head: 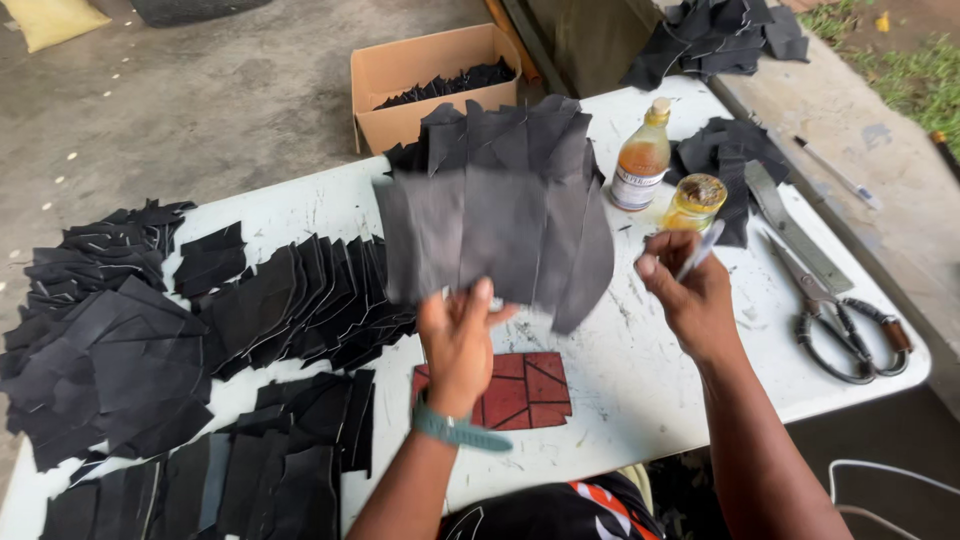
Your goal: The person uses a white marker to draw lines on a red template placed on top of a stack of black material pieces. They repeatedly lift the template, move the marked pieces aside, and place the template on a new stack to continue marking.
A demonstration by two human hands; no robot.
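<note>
My left hand [458, 335] pinched a fanned stack of dark pieces [495, 215]; right hand [690, 290] gripped a pen [700, 250].
Loose pinch risked pieces sliding toward the bottles at 1 o'clock [642, 160]; they might tip.

Cut pieces [180, 330] left on table [640, 390], bottle [641, 155] and jar [696, 202] right, scissors [840, 320] far right, probably a box [420, 75] behind

One head-worn camera looks steeply down and forward, close over the white table [640, 390]; no second view.

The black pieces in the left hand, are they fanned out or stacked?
Fanned out: the black pieces overlap side by side above the left hand.
</note>
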